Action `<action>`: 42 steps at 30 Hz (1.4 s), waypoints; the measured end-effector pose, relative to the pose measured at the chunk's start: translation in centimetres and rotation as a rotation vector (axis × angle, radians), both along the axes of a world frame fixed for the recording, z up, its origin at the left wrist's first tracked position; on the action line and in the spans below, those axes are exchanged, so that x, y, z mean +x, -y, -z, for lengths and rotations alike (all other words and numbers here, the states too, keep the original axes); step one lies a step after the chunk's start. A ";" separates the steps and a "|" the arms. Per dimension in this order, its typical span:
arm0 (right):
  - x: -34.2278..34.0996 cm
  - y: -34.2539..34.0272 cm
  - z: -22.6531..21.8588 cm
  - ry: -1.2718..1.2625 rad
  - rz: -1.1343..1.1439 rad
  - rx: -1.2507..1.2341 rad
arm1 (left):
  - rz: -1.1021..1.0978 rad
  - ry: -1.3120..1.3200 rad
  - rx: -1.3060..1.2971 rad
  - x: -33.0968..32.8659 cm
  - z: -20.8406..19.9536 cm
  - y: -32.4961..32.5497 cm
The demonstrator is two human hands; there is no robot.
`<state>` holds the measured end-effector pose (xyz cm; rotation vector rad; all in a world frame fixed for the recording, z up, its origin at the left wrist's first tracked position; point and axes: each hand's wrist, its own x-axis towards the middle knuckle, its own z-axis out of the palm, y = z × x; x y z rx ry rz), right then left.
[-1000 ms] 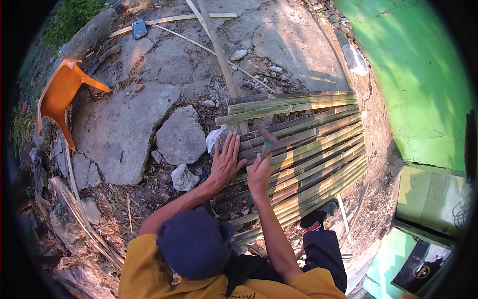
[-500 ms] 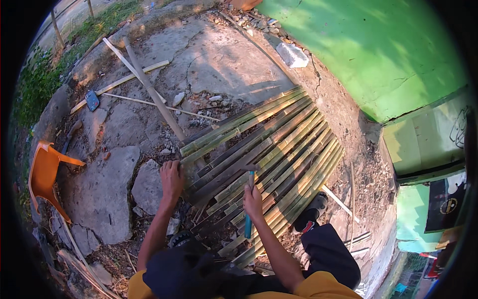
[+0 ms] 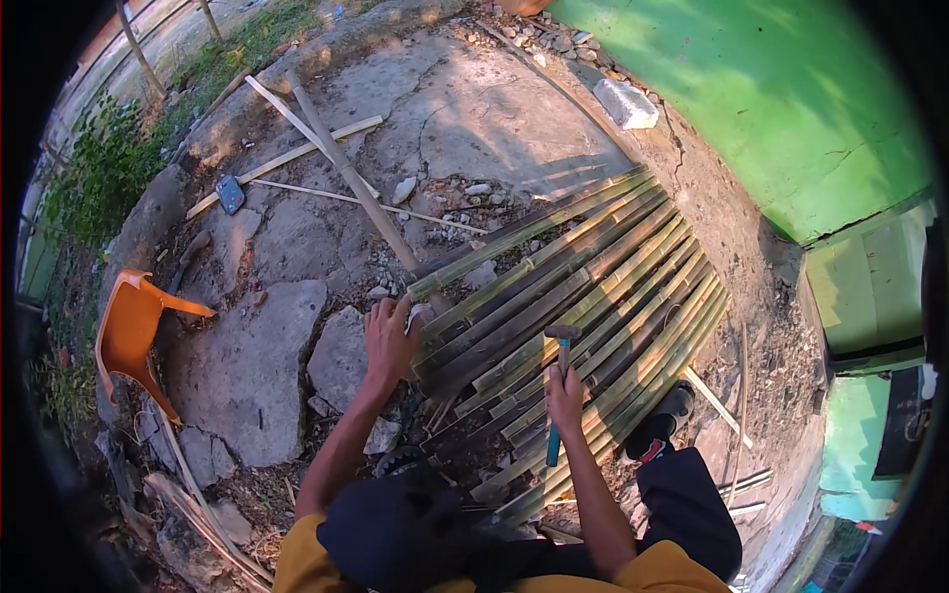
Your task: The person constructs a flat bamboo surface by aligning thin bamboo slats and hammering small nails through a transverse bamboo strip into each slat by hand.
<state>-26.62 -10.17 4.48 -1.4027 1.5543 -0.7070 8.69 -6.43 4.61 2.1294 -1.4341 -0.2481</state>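
Observation:
A slatted panel of split bamboo [image 3: 593, 267] lies slantwise before me, its strips side by side with gaps between some. My left hand [image 3: 391, 338] is at the panel's left end, fingers stretched and slightly apart, the index finger against the tip of the outermost far bamboo slat [image 3: 524, 235]. My right hand [image 3: 565, 400] is closed around the blue-green handle of a hammer [image 3: 562, 336]. Its dark head points away from me, above the middle of the panel. Whether the hammer touches the slats I cannot tell.
An orange plastic chair [image 3: 133, 331] lies tipped at the left. Beyond it are crossed wooden strips [image 3: 326, 138], a phone [image 3: 229, 195] and a curved-handled tool [image 3: 190, 259]. A whitish block [image 3: 626, 104] sits by the green wall [image 3: 771, 99]. Broken concrete slabs [image 3: 247, 376] cover the ground.
The whole view has shifted, so the scene sits further right. The far slat's left end now stands further from its neighbour. My left hand's fingers have straightened; my right hand still grips the hammer.

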 end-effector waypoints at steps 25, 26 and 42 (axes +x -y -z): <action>1.3 -0.3 -1.5 -0.266 -0.102 -0.021 | 0.339 0.000 0.057 0.6 1.1 -0.9; 1.2 -0.3 -1.4 -0.267 -0.091 -0.022 | 0.350 -0.001 0.054 0.4 1.0 -1.0; 0.1 -0.8 0.7 -0.562 -0.224 -0.290 | 0.290 -0.099 -0.100 0.5 1.7 -1.2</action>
